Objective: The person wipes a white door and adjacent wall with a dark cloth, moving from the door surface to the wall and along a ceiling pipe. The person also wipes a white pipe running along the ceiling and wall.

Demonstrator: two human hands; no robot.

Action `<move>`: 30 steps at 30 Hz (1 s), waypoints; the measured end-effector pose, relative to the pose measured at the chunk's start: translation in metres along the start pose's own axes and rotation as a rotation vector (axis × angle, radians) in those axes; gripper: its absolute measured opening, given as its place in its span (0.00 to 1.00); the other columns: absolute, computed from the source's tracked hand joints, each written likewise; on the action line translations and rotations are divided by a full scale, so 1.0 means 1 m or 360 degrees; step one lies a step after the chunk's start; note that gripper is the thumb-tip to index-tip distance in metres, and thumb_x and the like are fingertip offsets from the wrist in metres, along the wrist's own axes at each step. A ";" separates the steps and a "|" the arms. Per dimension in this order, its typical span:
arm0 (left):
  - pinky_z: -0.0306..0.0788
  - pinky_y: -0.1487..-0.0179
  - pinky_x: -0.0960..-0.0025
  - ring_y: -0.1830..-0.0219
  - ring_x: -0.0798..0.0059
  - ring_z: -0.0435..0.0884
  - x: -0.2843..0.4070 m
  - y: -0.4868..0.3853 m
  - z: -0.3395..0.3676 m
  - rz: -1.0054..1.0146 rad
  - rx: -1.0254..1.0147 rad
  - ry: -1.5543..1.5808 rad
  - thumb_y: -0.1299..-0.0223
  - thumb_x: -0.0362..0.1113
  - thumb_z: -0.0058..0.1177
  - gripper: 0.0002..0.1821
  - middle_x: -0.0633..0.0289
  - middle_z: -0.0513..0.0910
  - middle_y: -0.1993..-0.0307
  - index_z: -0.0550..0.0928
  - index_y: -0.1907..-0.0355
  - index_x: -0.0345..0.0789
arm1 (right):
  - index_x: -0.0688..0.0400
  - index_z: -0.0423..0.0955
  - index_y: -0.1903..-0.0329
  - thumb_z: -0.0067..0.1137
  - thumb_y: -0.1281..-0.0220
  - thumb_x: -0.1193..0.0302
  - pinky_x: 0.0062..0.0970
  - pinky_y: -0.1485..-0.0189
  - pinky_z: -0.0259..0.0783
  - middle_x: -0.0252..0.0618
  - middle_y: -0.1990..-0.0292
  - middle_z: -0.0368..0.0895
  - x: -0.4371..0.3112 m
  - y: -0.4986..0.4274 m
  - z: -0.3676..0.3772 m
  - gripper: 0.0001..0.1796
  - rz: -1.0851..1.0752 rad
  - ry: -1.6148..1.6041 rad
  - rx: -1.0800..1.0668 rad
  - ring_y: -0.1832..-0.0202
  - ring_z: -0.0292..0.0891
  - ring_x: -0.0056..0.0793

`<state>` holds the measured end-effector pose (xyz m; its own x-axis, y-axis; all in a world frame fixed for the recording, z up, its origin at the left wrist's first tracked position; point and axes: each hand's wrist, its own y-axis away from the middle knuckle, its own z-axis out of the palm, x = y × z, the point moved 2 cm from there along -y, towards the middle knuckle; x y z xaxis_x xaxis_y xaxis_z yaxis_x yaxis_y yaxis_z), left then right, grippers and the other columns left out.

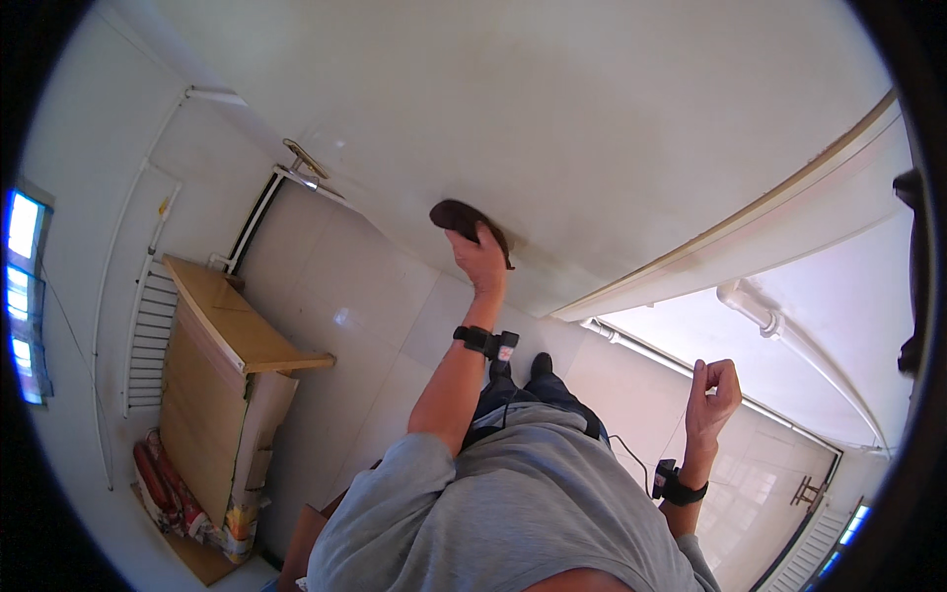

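My left hand [479, 255] holds a dark brown oval pad [462, 216] against a large white upright surface [592, 133]. The thumb lies over the pad's near side, and the pad's exact kind and its far face cannot be made out. Greyish smudges show on the white surface around it. Out to the right, my right hand [714, 399] is raised in the air beside my body. Its fingers are loosely curled in, with nothing visible in them. Black straps carrying small devices circle both wrists.
A metal handle [305, 159] juts out at the left. Below it stands a wooden cabinet [203, 414] beside a white radiator [152, 344]. A brown edge [740, 214] bounds the white surface on the right, near a white pipe [773, 322]. Pale tiles [348, 296] cover the floor.
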<state>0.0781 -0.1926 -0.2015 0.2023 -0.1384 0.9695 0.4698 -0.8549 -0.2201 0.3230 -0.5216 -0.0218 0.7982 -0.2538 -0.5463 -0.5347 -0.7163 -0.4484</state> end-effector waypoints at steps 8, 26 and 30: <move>0.72 0.33 0.53 0.38 0.45 0.80 -0.094 -0.022 -0.004 -0.0732 -0.0134 0.0140 0.30 0.36 0.54 0.28 0.40 0.80 0.39 0.70 0.32 0.24 | 0.60 0.64 0.72 0.65 0.29 0.77 0.24 0.74 0.58 0.32 0.78 0.63 0.003 0.022 -0.002 0.19 0.0122 0.0041 -0.0106 0.76 0.58 0.20; 0.75 0.35 0.55 0.39 0.55 0.79 -0.212 -0.063 0.003 -0.1396 -0.0333 0.0752 0.28 0.33 0.48 0.25 0.52 0.79 0.37 0.72 0.30 0.31 | 0.61 0.66 0.71 0.70 0.37 0.82 0.29 0.75 0.62 0.38 0.77 0.67 -0.005 0.046 0.003 0.17 0.0088 0.0138 -0.0185 0.78 0.65 0.28; 0.77 0.39 0.53 0.41 0.57 0.81 -0.195 0.024 0.019 -0.1300 -0.0494 0.0558 0.26 0.36 0.54 0.23 0.55 0.81 0.40 0.73 0.32 0.32 | 0.60 0.66 0.71 0.70 0.38 0.82 0.29 0.75 0.62 0.38 0.77 0.68 -0.009 0.050 0.007 0.17 0.0085 0.0148 -0.0210 0.78 0.65 0.28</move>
<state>0.0662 -0.1766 -0.3980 -0.3825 0.4637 0.7992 0.0917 -0.8416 0.5322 0.2867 -0.5509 -0.0439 0.7952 -0.3484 -0.4963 -0.5407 -0.7778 -0.3203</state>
